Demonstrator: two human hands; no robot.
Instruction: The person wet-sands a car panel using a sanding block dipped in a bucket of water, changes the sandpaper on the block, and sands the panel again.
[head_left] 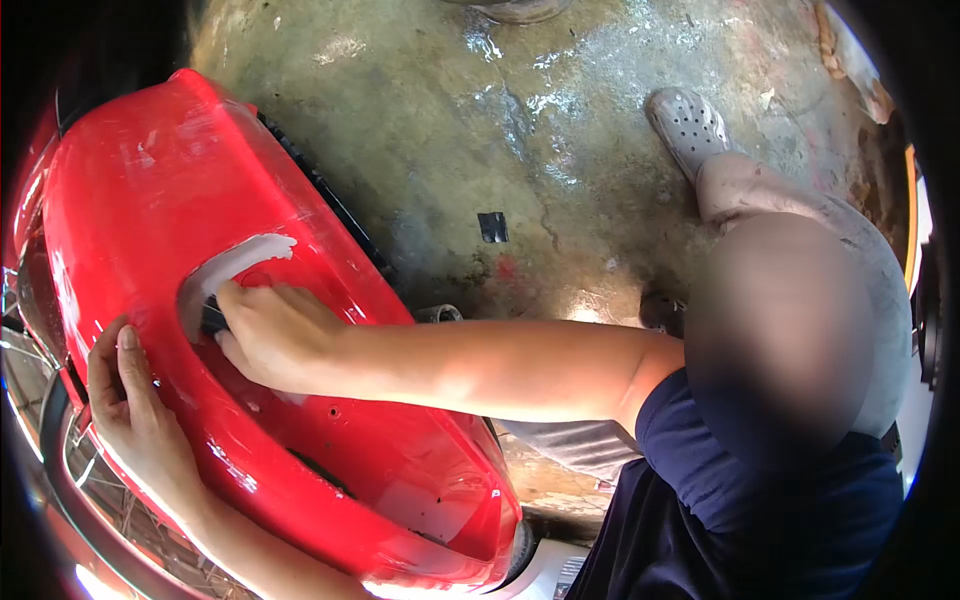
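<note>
My right hand (pixel 280 332) is closed around a small black piece (pixel 213 315), mostly hidden by my fingers. It sits at a curved grey filler patch (pixel 240 258) along the edge of a recess in a glossy red vehicle body panel (pixel 150 200). My left hand (pixel 135 400) rests on the panel's near left side, thumb and fingers apart, holding nothing. Below my right forearm, the recess opens into a hollow with a small hole and dusty, pale-smeared surfaces.
A spoked wheel (pixel 90 490) stands beside the panel at lower left. A black square (pixel 493 227) lies on the stained concrete floor (pixel 420 130). At upper right is a foot in a grey perforated clog (pixel 690 130). A blurred oval covers part of the right side.
</note>
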